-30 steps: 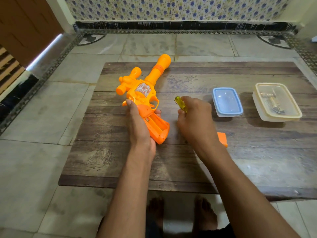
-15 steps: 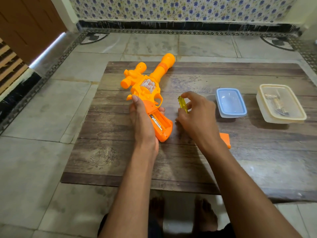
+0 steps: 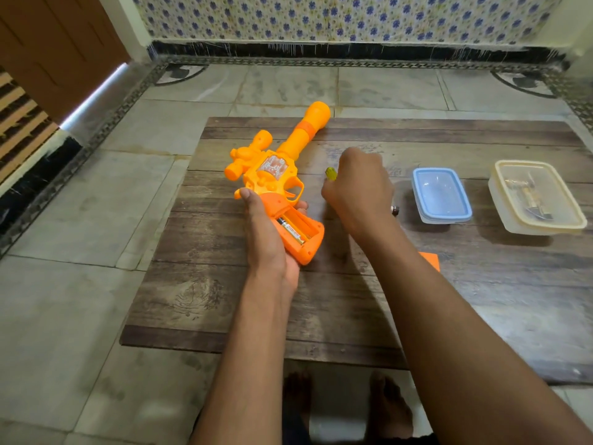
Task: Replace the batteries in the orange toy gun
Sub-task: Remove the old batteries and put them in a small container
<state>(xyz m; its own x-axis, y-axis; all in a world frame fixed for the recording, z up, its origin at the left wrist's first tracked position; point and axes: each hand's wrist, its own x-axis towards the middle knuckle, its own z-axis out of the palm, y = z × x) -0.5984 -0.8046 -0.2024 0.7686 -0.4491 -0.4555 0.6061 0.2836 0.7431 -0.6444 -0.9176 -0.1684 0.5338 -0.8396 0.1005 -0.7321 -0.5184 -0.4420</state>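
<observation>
Two bare feet (image 3: pixel 346 403) show at six o'clock, partly hidden by the forearms. On the wooden table (image 3: pixel 481 300), the left hand (image 3: pixel 269 239) grips the orange toy gun (image 3: pixel 279 175) at ten o'clock; a battery (image 3: pixel 291 231) lies in its open handle. The right hand (image 3: pixel 359 187) curls around a yellow screwdriver (image 3: pixel 331 173), mostly hidden. An orange cover (image 3: pixel 430 260) peeks from behind the right forearm. At two o'clock sit a blue box (image 3: pixel 441 194) and a cream box (image 3: pixel 539 195), contents unclear.

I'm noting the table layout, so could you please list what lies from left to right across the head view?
Orange toy gun held by the left hand → right hand gripping a yellow-handled screwdriver → blue container → clear lidded box, all on the wooden table.
</observation>
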